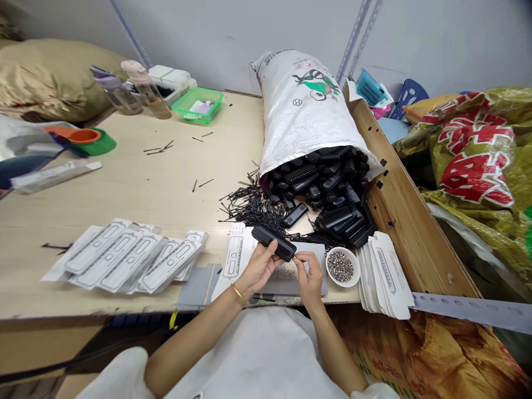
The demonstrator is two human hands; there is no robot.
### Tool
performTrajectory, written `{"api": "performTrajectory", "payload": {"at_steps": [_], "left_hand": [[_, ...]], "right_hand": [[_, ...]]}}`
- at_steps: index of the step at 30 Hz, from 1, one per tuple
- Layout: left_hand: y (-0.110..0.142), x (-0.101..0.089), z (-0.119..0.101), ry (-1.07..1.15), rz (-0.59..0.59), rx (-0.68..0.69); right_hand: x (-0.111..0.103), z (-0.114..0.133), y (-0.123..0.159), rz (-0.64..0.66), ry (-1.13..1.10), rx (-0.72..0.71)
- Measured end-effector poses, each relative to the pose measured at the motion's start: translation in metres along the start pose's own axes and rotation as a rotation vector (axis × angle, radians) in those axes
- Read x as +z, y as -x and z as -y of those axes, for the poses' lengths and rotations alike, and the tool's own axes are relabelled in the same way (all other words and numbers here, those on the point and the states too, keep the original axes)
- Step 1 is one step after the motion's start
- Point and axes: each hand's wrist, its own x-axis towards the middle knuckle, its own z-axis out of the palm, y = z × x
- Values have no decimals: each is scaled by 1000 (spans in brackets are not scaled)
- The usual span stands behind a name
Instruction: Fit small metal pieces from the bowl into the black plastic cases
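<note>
My left hand (pixel 266 261) wraps a black patterned case (pixel 273 243) above the tabletop (pixel 166 183); my right hand (pixel 310 274) pinches something tiny at its end. Just beside sits a bowl of metal bits (pixel 343 266). Beyond, a white sack (pixel 307 111) shows a circled "H"; its other print is too small to read.

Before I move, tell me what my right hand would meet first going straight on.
Your right hand would likely first meet the black case in your left hand; they may already touch.
</note>
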Motion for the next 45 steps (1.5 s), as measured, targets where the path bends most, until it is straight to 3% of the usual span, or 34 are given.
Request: {"api": "performTrajectory", "payload": {"at_steps": [4,10,13,16,18,20,23,25,29,34,38,41,43,45], "left_hand": [[5,2,-1,-31,1,10],[8,2,16,21,-46,-26],[11,6,12,2,-56,-47],[22,11,-9,-116,0,121],[29,9,-18,-228,48,324],[26,3,-14,-379,62,405],[4,-11,6,-511,-67,232],[-12,-17,16,-399,-112,180],[-22,-16,10,-192,-14,87],[-15,-8,4,-166,42,13],[-17,-8,6,-183,95,-45],[-18,-8,7,-187,140,-120],[-15,-5,7,-183,209,-220],[-10,-2,8,-180,353,-365]], "right_hand": [[-15,5,-5,130,120,-140],[-19,15,-7,167,138,-181],[-22,14,-7,198,140,-183],[-32,7,-8,221,119,-108],[-40,1,-8,131,111,-17],[-45,-4,-8,5,132,54],[-48,-10,-9,-8,194,39],[-48,-13,-11,18,228,6],[-49,-16,-17,19,258,37],[-50,-19,-18,62,239,93],[-50,-24,-18,87,180,215],[-43,-27,-25,58,7,375],[-34,-24,-33,52,-262,508],[-24,-14,-40,170,-564,632]]}}
